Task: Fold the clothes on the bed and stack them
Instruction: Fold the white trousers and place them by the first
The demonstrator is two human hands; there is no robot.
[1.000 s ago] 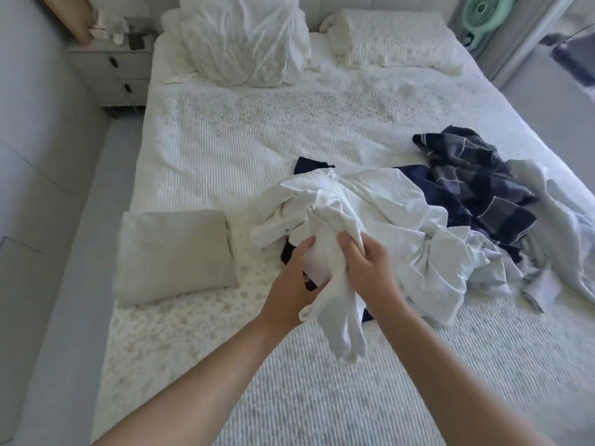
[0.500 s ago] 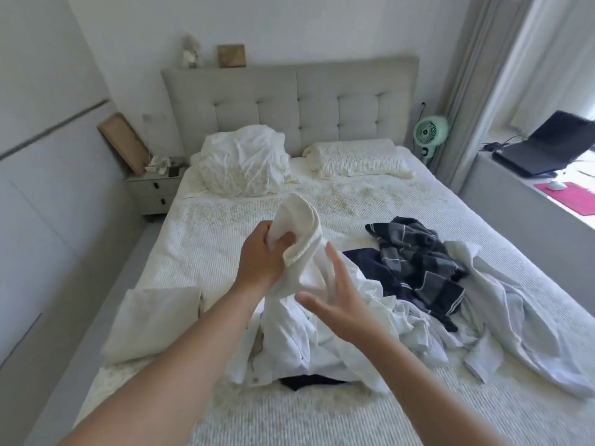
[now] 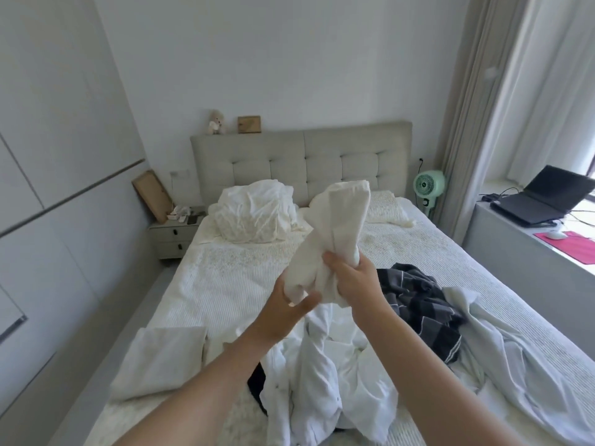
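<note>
In the centre of the frame, above the pile, I have the white garment [image 3: 338, 239] lifted clear of the bed [image 3: 225, 278], bunched into a tall twist that rises toward the headboard [image 3: 299, 159]. My right hand [image 3: 354, 278] grips it round the middle, fingers and thumb curled tight about the cloth. My left hand [image 3: 283, 312] sits just below and to the left, thumb across the lower bunch and fingers behind it — it pinches the hem end, as far as I can make out, though the fingers are mostly hidden by the fabric.

The rest of the clothes wait lower down: a white shirt [image 3: 322, 381] crumpled at bottom centre, a dark plaid garment [image 3: 428, 304] to its right, and a pale blue garment [image 3: 515, 365] spilling toward the lower right edge. A folded cream piece [image 3: 161, 362] lies flat at lower left; I judge that to be where the stack belongs.

The step in hand, as I read it, is sorting out this piece before folding. To do it well I would not fold from a twist. I would work both hands out to two matching corners or the waistband, give it one shake so it hangs flat, then lay it on the bare stretch of bed left of the pile — away from the loose shirt, so nothing gets dragged into the fold.
</note>
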